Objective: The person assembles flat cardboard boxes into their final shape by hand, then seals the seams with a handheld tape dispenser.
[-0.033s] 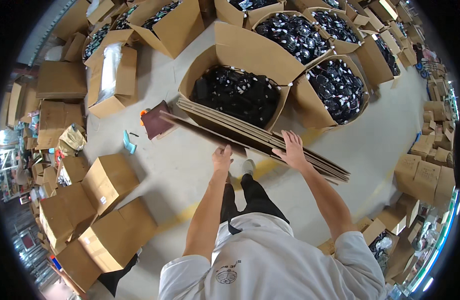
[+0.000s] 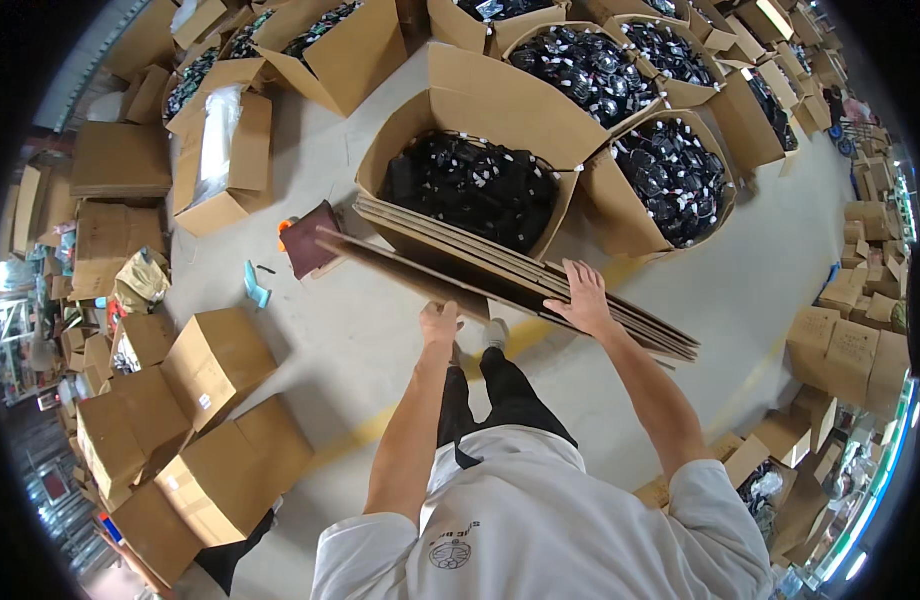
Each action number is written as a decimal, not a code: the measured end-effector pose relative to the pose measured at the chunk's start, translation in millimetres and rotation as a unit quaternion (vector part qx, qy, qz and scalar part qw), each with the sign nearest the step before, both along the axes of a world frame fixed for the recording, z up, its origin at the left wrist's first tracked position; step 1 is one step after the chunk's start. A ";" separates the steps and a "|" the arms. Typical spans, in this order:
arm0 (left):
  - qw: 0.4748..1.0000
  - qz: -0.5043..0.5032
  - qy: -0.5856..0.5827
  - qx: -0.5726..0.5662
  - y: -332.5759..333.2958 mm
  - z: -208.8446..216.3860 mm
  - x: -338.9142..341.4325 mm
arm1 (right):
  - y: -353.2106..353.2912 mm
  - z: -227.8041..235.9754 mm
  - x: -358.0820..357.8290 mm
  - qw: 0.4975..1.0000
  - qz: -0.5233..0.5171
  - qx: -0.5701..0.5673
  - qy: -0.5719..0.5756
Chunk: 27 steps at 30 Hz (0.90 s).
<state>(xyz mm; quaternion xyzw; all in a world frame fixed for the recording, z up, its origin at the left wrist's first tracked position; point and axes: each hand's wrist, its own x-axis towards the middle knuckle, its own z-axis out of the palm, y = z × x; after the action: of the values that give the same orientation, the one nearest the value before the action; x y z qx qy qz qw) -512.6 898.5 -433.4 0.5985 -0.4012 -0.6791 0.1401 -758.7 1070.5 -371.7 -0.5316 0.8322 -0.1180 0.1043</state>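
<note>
While the left hand [image 2: 440, 322] grips a cardboard sheet [image 2: 410, 277] mid-frame, the right hand [image 2: 583, 300] lies spread across stacked sheets [image 2: 642, 325]. Whether it clamps is unclear.

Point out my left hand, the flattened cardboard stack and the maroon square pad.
Left hand [image 2: 439, 322]: head view, back of the hand.
Flattened cardboard stack [image 2: 655, 334]: head view, layered edges toward its right end.
Maroon square pad [image 2: 314, 241]: head view, middle of its upper face.

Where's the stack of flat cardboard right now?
In the head view, the cardboard stack slants rightward across the middle, along the near side of a box of black parts, under the right hand.
</note>
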 end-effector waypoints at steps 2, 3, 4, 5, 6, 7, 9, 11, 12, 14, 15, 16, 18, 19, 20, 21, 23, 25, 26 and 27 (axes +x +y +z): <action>0.992 0.070 -0.044 0.100 3.6 2.2 19.1 | -5.2 5.1 -0.2 0.994 -0.037 0.097 -0.028; 0.991 0.068 -0.043 0.106 5.4 1.3 25.7 | -6.2 6.6 1.5 0.977 -0.074 0.190 -0.059; 0.984 0.102 -0.082 0.117 8.8 -0.4 32.2 | 1.4 -1.9 2.1 0.987 -0.073 0.137 -0.043; 0.974 0.137 -0.124 0.128 13.0 -6.7 42.3 | 2.7 -3.6 2.1 0.986 -0.072 0.143 -0.043; 0.981 0.112 -0.132 0.089 21.9 -12.1 53.8 | 2.2 -6.3 0.4 0.980 -0.083 0.177 -0.038; 0.979 0.117 -0.138 0.093 29.3 -24.5 76.1 | -2.0 -10.1 4.1 0.973 -0.088 0.210 -0.037; 0.987 0.108 -0.120 0.010 43.5 -59.9 139.2 | -18.6 -7.5 18.7 0.984 -0.064 0.164 -0.042; 0.976 0.153 -0.139 -0.072 60.8 -71.6 169.4 | -27.2 -6.6 19.4 0.981 -0.023 0.186 -0.053; 0.984 0.130 -0.119 -0.009 69.5 -48.8 167.7 | -18.6 -9.5 16.0 0.975 -0.043 0.209 -0.061; 0.992 0.078 -0.091 0.045 73.1 19.4 135.1 | 22.4 -7.3 -7.6 0.977 -0.087 0.193 -0.037; 0.991 0.089 -0.094 0.040 66.0 17.3 144.0 | 14.2 -6.4 -6.0 0.983 -0.095 0.156 -0.024; 0.986 0.118 -0.113 0.019 56.6 5.2 160.2 | -12.5 -0.1 -0.7 0.974 -0.092 0.200 -0.053; 0.978 0.184 -0.076 0.057 39.7 20.2 145.0 | -22.0 6.3 5.8 0.993 -0.073 0.088 0.040; 0.978 0.173 -0.092 0.067 26.7 19.4 140.2 | -33.0 13.7 11.1 0.990 -0.053 -0.035 0.127; 0.977 0.165 -0.111 0.078 16.2 15.3 140.5 | -42.4 25.1 25.3 0.994 -0.025 -0.052 0.096; 0.977 0.131 -0.151 0.076 6.8 8.7 141.3 | -49.0 33.2 51.9 0.998 0.019 -0.033 0.040; 0.968 0.062 -0.240 0.034 -6.6 -11.2 144.9 | -60.7 62.3 122.2 0.973 0.068 0.058 -0.211; 0.959 0.070 -0.270 -0.058 -1.8 -12.3 100.5 | -20.5 25.5 141.9 0.947 0.168 0.076 -0.261; 0.963 0.102 -0.242 -0.063 -1.3 -6.7 83.1 | 3.7 6.3 156.9 0.963 0.136 0.098 -0.210; 0.953 0.158 -0.242 -0.090 -4.1 -9.1 83.3 | 11.6 1.5 175.0 0.973 0.103 0.070 -0.194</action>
<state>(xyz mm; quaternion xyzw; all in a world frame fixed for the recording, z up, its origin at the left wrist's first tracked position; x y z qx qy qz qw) -429.3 894.4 -442.6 0.7854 -0.3828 -0.4446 0.1975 -583.7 1082.1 -370.2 -0.5725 0.7434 -0.1485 0.3123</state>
